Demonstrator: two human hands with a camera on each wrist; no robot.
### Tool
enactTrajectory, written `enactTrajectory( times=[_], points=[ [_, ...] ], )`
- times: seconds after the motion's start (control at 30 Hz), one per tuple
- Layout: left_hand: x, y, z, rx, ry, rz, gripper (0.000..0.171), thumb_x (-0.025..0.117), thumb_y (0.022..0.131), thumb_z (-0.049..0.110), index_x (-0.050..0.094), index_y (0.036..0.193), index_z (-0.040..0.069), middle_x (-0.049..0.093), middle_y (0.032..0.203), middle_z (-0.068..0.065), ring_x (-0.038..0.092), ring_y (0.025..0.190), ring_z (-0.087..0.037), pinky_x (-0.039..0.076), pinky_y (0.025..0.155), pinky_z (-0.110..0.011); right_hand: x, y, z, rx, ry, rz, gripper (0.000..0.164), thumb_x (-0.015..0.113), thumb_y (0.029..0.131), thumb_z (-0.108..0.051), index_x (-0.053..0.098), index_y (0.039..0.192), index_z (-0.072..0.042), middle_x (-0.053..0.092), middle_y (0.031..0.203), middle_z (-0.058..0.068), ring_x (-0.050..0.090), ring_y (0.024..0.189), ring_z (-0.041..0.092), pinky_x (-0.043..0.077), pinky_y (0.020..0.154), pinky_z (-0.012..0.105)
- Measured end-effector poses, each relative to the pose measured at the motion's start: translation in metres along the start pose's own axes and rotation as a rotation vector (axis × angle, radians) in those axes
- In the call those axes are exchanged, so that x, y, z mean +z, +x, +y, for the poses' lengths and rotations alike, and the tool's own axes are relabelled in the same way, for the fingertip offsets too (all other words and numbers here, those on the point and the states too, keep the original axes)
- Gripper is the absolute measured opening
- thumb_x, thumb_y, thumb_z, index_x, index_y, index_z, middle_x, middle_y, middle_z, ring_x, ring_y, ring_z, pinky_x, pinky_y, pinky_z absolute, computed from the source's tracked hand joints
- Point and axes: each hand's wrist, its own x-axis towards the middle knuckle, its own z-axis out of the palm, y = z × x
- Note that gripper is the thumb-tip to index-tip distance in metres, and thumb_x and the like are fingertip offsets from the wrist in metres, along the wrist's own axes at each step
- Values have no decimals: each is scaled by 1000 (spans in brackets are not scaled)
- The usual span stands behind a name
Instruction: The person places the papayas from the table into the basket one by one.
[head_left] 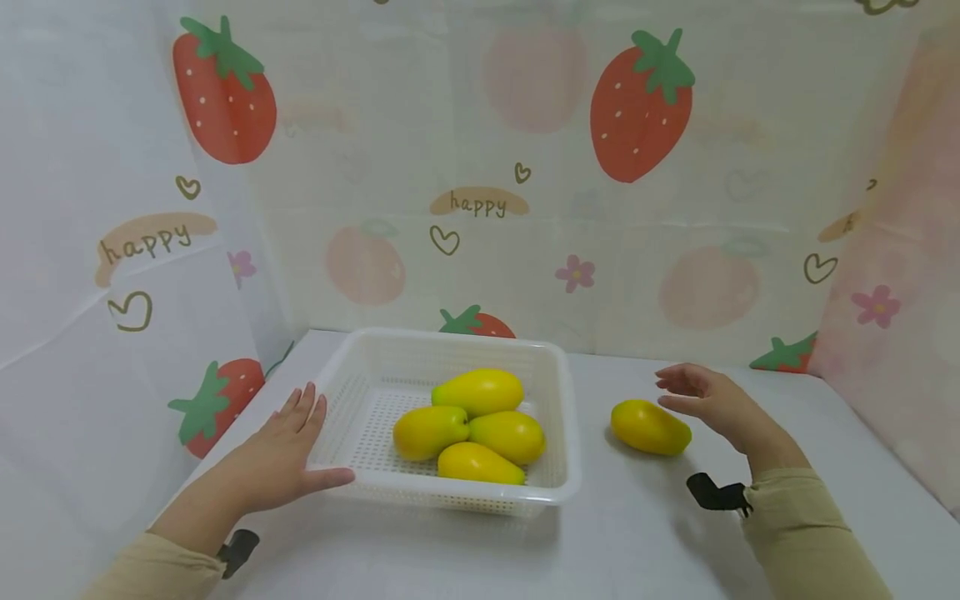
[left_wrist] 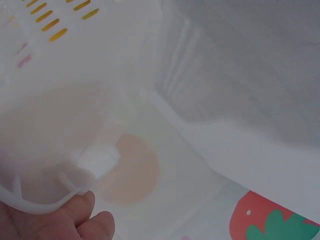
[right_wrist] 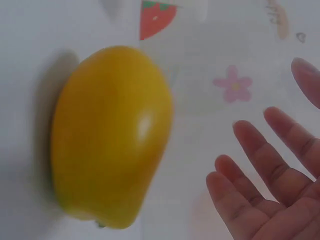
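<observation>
A white plastic basket (head_left: 564, 417) with slotted walls holds several yellow mangoes (head_left: 477, 392), bunched toward its right side. My left hand (head_left: 273, 458) lies at the basket's left front corner with fingers and thumb spread along the rim; the left wrist view shows its fingertips (left_wrist: 82, 207) right at the rim. One more mango (head_left: 649, 427), yellow with a greenish end, lies on the table right of the basket. Just beyond and above it is my right hand (head_left: 708, 408), fingers loosely bent and nothing in them. In the right wrist view a gap shows between that mango and the fingers (right_wrist: 255, 137).
The white table (head_left: 622, 542) bears the basket and the loose mango. Behind it and on both sides hang printed cloths (head_left: 450, 125) with strawberries, hearts and "happy" lettering. A dark wrist mount (head_left: 717, 492) shows on the right wrist, another (head_left: 238, 552) on the left.
</observation>
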Motion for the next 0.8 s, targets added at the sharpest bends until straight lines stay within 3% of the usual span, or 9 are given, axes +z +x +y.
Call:
enactTrajectory(
  times=[0.23,0.5,0.8],
  points=[
    [-1,-1,0,-7,-12,-5,118,43,69,80,16,141,-9,5,149,-28,7,134,-46,15,103,-60,6,-4,23,52,10,9,58,61,87,-33,41,133,-2,42,136,21,35,126,41,31,98,59],
    [0,0,-1,-8,-10,-3,118,42,69,81,17,142,-8,6,149,-28,7,135,-46,16,103,-60,16,-3,45,143,2,-2,68,62,85,-39,36,137,-3,41,135,25,37,123,43,33,96,58],
    [-1,-1,1,-2,-12,0,118,43,69,80,17,141,-9,6,148,-28,7,134,-46,16,103,-61,22,-2,55,184,-21,10,72,65,81,-43,38,136,-3,39,134,27,39,119,44,34,95,59]
  ],
)
